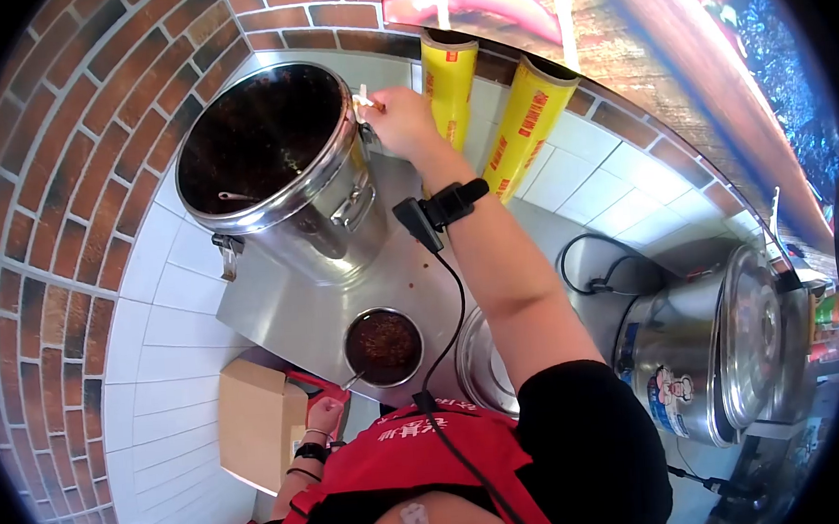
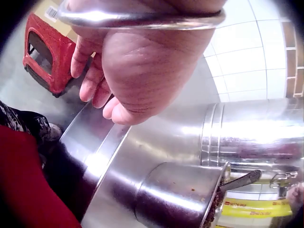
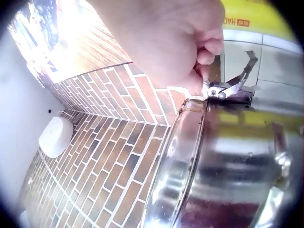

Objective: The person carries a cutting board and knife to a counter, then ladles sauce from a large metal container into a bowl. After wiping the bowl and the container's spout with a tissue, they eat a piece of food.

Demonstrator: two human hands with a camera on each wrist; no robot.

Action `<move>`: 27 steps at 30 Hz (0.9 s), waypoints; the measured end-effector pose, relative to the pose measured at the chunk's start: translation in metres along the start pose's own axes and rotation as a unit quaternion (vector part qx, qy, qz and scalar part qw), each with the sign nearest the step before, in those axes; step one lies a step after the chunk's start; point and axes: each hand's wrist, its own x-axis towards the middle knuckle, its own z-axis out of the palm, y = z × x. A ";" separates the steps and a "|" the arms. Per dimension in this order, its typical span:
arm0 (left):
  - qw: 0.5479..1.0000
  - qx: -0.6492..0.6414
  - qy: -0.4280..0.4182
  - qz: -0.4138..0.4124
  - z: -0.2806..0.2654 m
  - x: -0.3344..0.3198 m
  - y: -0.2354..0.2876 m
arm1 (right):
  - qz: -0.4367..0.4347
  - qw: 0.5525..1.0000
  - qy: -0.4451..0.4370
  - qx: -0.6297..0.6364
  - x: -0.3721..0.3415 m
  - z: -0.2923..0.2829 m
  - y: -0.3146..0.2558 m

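Observation:
A large steel pot [image 1: 336, 231] holds dark contents, with a spoon handle [image 1: 235, 196] showing inside. My right hand [image 1: 401, 122] is at its far right rim, fingers curled, pinching a small white thing [image 1: 363, 96] beside a metal latch [image 3: 232, 90]. What the white thing is, I cannot tell. A smaller steel pot [image 1: 384, 348] of dark red-brown sauce stands nearer me, a spoon [image 2: 241, 180] leaning out over its rim. Beside that pot my left hand [image 1: 325, 415] [image 2: 142, 71] hangs with loosely bent fingers, holding nothing and touching neither pot.
Two yellow rolls [image 1: 528, 126] stand against the tiled wall behind the steel counter [image 1: 412, 291]. A round steel lid [image 1: 483, 359] lies near the apron. At right is another large lidded pot [image 1: 680, 366]; a cardboard box [image 1: 256, 416] and red stool [image 2: 59, 57] are low at left.

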 end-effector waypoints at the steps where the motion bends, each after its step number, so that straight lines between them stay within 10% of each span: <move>1: 1.000 -0.001 -0.002 -0.003 0.001 0.000 0.003 | -0.007 1.000 -0.004 -0.002 -0.002 0.000 -0.001; 10: 0.999 0.036 -0.002 0.034 0.004 0.015 0.001 | -0.093 0.986 0.135 0.015 -0.022 0.020 0.002; 19: 0.997 0.069 0.031 0.017 0.000 0.005 -0.012 | -0.133 0.974 0.051 -0.177 -0.010 0.002 -0.016; 27: 0.997 0.069 0.030 0.007 0.003 -0.001 -0.013 | -0.057 0.997 0.044 -0.014 -0.036 0.004 -0.016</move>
